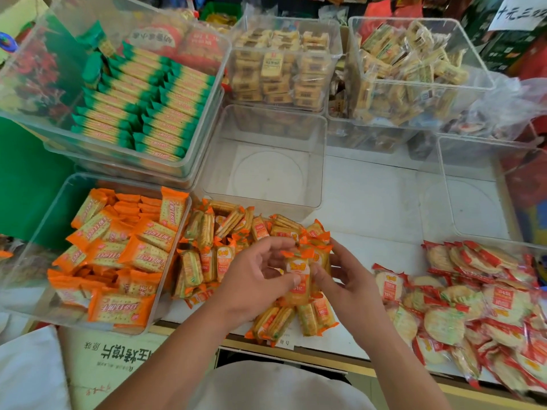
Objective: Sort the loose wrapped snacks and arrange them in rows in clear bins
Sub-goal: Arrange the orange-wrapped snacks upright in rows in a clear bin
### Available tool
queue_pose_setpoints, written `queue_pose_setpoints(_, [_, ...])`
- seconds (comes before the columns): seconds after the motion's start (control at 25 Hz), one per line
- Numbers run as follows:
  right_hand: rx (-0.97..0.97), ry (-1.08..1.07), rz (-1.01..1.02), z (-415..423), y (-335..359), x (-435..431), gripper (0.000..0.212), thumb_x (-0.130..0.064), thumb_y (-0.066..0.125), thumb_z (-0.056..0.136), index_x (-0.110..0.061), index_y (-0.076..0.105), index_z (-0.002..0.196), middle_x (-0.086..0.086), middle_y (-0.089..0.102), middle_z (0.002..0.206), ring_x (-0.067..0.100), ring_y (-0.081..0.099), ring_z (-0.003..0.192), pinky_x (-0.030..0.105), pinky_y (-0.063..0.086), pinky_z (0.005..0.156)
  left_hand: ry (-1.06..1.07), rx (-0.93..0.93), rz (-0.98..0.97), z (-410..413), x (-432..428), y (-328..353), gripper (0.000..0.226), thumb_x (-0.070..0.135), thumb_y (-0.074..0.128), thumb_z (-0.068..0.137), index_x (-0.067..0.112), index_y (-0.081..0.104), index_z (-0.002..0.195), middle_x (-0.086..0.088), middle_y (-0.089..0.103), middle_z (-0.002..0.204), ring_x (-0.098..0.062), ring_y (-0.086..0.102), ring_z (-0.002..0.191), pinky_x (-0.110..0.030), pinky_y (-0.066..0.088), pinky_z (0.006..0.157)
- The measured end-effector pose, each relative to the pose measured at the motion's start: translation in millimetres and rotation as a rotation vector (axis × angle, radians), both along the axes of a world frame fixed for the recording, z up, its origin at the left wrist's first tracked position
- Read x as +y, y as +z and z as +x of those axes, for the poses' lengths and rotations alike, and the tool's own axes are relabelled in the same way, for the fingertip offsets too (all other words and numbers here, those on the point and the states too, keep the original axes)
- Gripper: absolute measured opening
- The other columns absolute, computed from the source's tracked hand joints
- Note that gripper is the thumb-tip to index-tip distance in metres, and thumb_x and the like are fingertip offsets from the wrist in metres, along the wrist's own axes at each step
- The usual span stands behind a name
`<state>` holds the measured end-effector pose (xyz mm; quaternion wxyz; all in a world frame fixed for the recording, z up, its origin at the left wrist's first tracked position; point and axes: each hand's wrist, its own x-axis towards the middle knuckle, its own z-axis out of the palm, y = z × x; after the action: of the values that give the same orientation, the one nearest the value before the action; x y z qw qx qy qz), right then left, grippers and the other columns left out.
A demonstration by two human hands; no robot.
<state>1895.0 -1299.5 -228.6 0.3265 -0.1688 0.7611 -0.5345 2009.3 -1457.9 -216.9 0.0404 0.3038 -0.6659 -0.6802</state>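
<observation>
Head camera, looking down at the counter: your left hand (254, 279) and right hand (352, 282) meet above the heap, both closed on one orange-wrapped cracker packet (297, 281). The left thumb presses its printed face and the right fingers curl at its far edge. More packets may be gathered behind it, though the view does not settle that. The packet hangs upright just over the heap of loose orange packets (219, 232), which sprawls unsorted across the white counter (370, 202) in front of you. Just beyond the heap stands an empty clear bin (266, 173), with nothing yet laid in it. To your left, a bin of larger orange packs (44, 232) sits filled but jumbled, and behind it the green-wrapped packets (142, 105) lie in tidy rows. To your right, the red-wrapped round crackers (479, 294) spill loose beside a second empty bin (473, 208). The step in hand looks like gathering and squaring up orange packets from the heap, so the sorting of this kind has barely begun. The next move likely calls for carrying the packet forward over the near wall of the empty bin and setting it against one side, label facing one way, to start a row.
</observation>
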Motion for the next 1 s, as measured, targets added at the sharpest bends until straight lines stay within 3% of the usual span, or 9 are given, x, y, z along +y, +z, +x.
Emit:
queue_pose_setpoints(0.16, [0.011, 0.032, -0.017, -10, 3, -5, 0.035, -0.028, 0.059, 0.103, -0.036, 0.059, 0.137, -0.016, 0.074, 0.110, 0.008, 0.070, 0.101, 0.037, 0.060, 0.088, -0.022, 0.034, 0.095, -13, 13, -5, 0.035, 0.015, 0.067, 0.098, 0.023, 0.065, 0.133, 0.008, 0.074, 0.122, -0.009, 0.068, 0.116, -0.028, 0.057, 0.094])
queue_pose_setpoints(0.28, [-0.009, 0.095, 0.007, -22, 2, -17, 0.028, -0.032, 0.048, 0.107, -0.038, 0.059, 0.132, -0.017, 0.072, 0.116, 0.006, 0.066, 0.111, 0.030, 0.054, 0.095, -0.121, 0.028, 0.096, -26, 20, -2, 0.037, 0.036, 0.044, 0.108, 0.038, 0.051, 0.145, 0.025, 0.060, 0.139, 0.006, 0.052, 0.132, -0.018, 0.043, 0.109])
queue_pose_setpoints(0.36, [-0.048, 0.112, 0.005, -29, 2, -25, 0.038, -0.047, 0.038, 0.108, -0.037, 0.054, 0.141, -0.018, 0.065, 0.133, 0.002, 0.056, 0.129, 0.029, 0.044, 0.110, -0.110, 0.027, 0.059, -40, 18, 0, 0.039, 0.042, 0.035, 0.108, 0.045, 0.042, 0.147, 0.036, 0.051, 0.142, 0.017, 0.040, 0.135, -0.009, 0.032, 0.113])
queue_pose_setpoints(0.44, [-0.042, 0.112, 0.006, -36, 4, -35, 0.052, -0.061, 0.029, 0.105, -0.036, 0.052, 0.144, -0.019, 0.058, 0.142, -0.003, 0.047, 0.137, 0.031, 0.035, 0.117, -0.124, 0.038, 0.039, -57, 13, 6, 0.039, 0.042, 0.032, 0.109, 0.046, 0.038, 0.148, 0.037, 0.048, 0.144, 0.017, 0.036, 0.138, -0.006, 0.029, 0.112])
queue_pose_setpoints(0.6, [-0.072, 0.109, -0.018, -63, 12, -70, 0.047, -0.059, 0.021, 0.106, -0.047, 0.037, 0.149, -0.029, 0.044, 0.144, -0.021, 0.032, 0.136, 0.018, 0.026, 0.117, -0.131, 0.081, 0.182, -97, -5, 11, 0.035, 0.040, 0.030, 0.110, 0.064, 0.029, 0.135, 0.055, 0.043, 0.127, 0.033, 0.034, 0.123, 0.005, 0.030, 0.096])
queue_pose_setpoints(0.72, [-0.048, 0.114, -0.101, -98, 7, -99, 0.057, -0.065, 0.018, 0.104, -0.043, 0.033, 0.154, -0.018, 0.042, 0.152, -0.007, 0.031, 0.145, 0.034, 0.027, 0.123, -0.103, 0.074, 0.206, -127, -32, 12, 0.051, 0.030, 0.039, 0.111, 0.051, 0.024, 0.155, 0.035, 0.047, 0.144, 0.019, 0.043, 0.131, -0.006, 0.038, 0.106])
queue_pose_setpoints(0.8, [-0.060, 0.195, -0.129, -125, 4, -113, 0.060, -0.066, 0.025, 0.104, -0.037, 0.033, 0.156, -0.015, 0.047, 0.152, 0.001, 0.037, 0.146, 0.039, 0.031, 0.122, -0.069, 0.086, 0.130, -143, -57, 5, 0.061, 0.021, 0.058, 0.104, 0.036, 0.032, 0.158, 0.017, 0.056, 0.146, -0.001, 0.052, 0.135, -0.028, 0.047, 0.111])
queue_pose_setpoints(0.88, [-0.163, 0.290, -0.143, -160, 1, -122, 0.059, -0.054, 0.047, 0.102, -0.035, 0.033, 0.156, -0.020, 0.058, 0.142, -0.001, 0.051, 0.135, 0.029, 0.044, 0.110, 0.051, 0.064, 0.031, -157, -85, -8, 0.082, 0.019, 0.081, 0.085, 0.033, 0.038, 0.154, 0.010, 0.064, 0.135, -0.011, 0.062, 0.126, -0.041, 0.055, 0.102])
queue_pose_setpoints(1.0, [-0.082, 0.493, -0.022, -214, 0, -139, 0.104, -0.039, 0.082, 0.076, -0.032, 0.022, 0.161, -0.022, 0.056, 0.138, 0.003, 0.064, 0.120, 0.025, 0.056, 0.092, 0.023, -0.005, -0.087, -175, -120, -24, 0.103, 0.016, 0.091, 0.069, 0.031, 0.036, 0.155, 0.013, 0.064, 0.131, -0.009, 0.062, 0.123, -0.040, 0.054, 0.103])
